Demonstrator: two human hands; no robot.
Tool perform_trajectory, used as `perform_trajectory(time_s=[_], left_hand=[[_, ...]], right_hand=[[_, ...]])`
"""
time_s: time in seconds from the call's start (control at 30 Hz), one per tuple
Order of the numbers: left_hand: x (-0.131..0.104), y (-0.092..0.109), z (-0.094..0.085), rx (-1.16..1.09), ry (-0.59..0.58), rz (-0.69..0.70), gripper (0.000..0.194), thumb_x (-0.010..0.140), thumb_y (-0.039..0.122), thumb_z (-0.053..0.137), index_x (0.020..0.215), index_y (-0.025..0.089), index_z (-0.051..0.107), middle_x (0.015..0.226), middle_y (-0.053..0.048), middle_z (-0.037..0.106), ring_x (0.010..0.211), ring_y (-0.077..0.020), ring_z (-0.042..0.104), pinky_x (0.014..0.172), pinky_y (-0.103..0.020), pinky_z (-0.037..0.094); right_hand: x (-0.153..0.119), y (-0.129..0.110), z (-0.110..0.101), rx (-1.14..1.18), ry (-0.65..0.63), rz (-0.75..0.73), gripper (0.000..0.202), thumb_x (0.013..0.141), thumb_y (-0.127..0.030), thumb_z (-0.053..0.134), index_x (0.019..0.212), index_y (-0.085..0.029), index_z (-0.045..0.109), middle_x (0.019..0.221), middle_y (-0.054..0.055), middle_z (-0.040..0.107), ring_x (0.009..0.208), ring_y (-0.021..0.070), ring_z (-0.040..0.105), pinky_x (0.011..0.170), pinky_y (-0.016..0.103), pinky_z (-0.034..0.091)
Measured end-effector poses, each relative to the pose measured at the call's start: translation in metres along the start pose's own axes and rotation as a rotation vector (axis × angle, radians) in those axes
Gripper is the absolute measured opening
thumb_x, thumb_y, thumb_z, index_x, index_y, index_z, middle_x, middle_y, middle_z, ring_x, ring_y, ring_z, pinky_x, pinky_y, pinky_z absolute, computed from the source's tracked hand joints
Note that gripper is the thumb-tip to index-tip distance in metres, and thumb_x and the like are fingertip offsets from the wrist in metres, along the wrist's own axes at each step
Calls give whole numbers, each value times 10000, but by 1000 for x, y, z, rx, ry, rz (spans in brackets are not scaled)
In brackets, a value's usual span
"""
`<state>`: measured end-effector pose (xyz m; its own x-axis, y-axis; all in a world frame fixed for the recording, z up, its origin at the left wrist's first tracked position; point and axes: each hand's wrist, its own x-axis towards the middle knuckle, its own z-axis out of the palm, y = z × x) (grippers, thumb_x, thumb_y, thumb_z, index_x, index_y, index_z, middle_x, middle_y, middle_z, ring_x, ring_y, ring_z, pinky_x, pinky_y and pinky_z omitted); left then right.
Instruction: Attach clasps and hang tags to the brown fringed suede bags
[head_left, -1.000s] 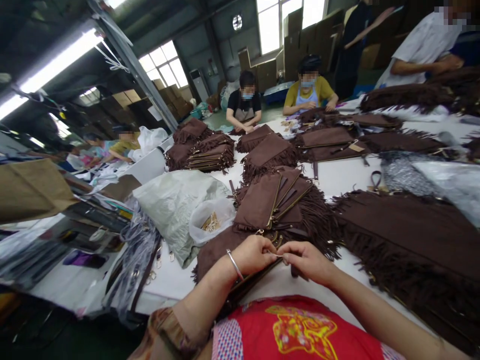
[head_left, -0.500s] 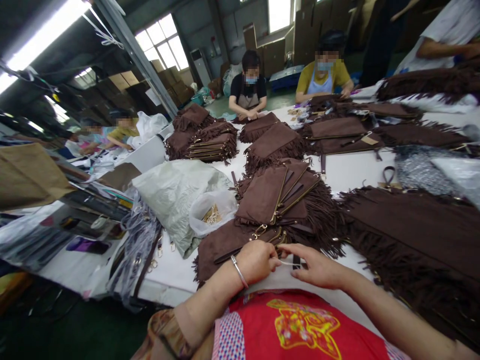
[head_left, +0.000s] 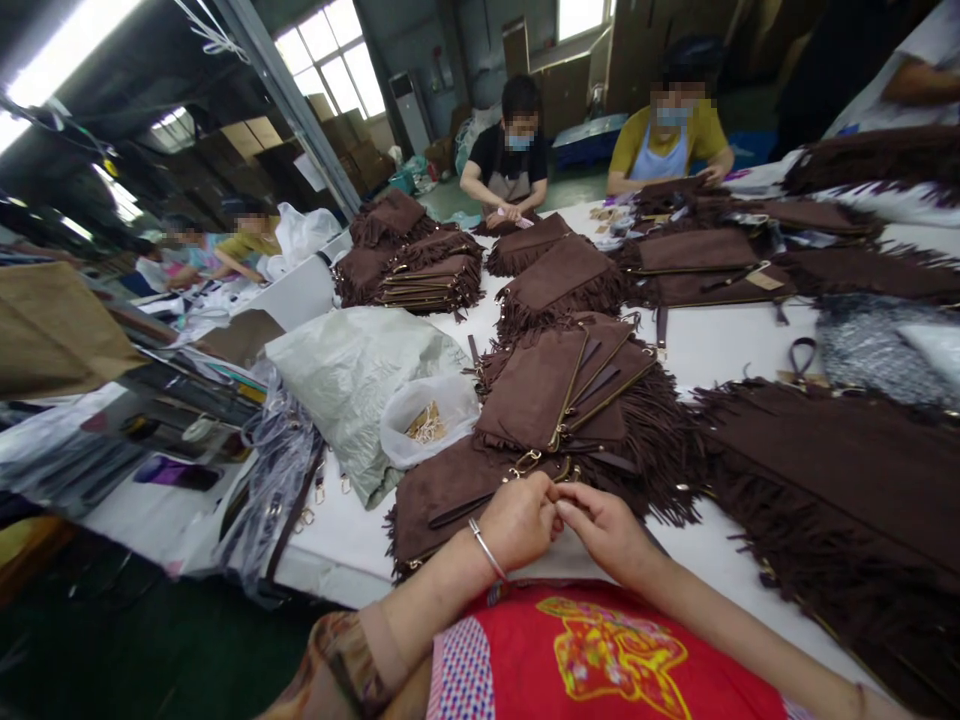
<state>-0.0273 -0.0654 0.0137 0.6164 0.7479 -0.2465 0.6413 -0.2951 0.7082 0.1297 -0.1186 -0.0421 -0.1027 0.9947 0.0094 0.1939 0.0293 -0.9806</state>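
Note:
My left hand (head_left: 519,520), with a silver bangle at the wrist, is closed over the front edge of a brown fringed pouch (head_left: 439,490). Against it, fingertips meeting, my right hand (head_left: 606,528) is closed in a pinch. What the fingers hold is hidden between them. A dark strap (head_left: 457,511) lies along the pouch to the left, and a gold clasp (head_left: 526,461) sits just beyond my left hand. Farther back, several more pouches with gold zips form a fanned stack (head_left: 525,400).
A clear plastic bag (head_left: 397,440) of tags and strings stands left of the stack, before a large pale sack (head_left: 349,365). Large dark fringed pieces (head_left: 832,470) cover the right side. Piled pouches (head_left: 420,270) lie farther off. Two masked co-workers sit across the white table (head_left: 705,345).
My hands have come together; the white string stretched between them is now out of sight. My right fingers have closed from a wider spread. The view has shifted slightly.

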Motion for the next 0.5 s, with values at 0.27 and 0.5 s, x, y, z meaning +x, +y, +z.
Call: perform_trajectory(time_s=[0.27,0.5], left_hand=[[12,-14,-4,244,224,64,102,911,235,462,949,208,553,761,-29,652,698,-167,620,646,-259,457],[33,-41,0,419,446,71,119,855,296,608,894,190,570,972,-74,612,913,-207,584,813,-310,477]], right_hand=[[19,3,-6,-300,85,-125,224,897,-263,515,790,-214,705,781,33,654,763,175,603,724,283,444],[41,13,-7,-280,268,58,209,846,-311,531,793,-199,700,816,39,698,799,199,629,774,300,447]])
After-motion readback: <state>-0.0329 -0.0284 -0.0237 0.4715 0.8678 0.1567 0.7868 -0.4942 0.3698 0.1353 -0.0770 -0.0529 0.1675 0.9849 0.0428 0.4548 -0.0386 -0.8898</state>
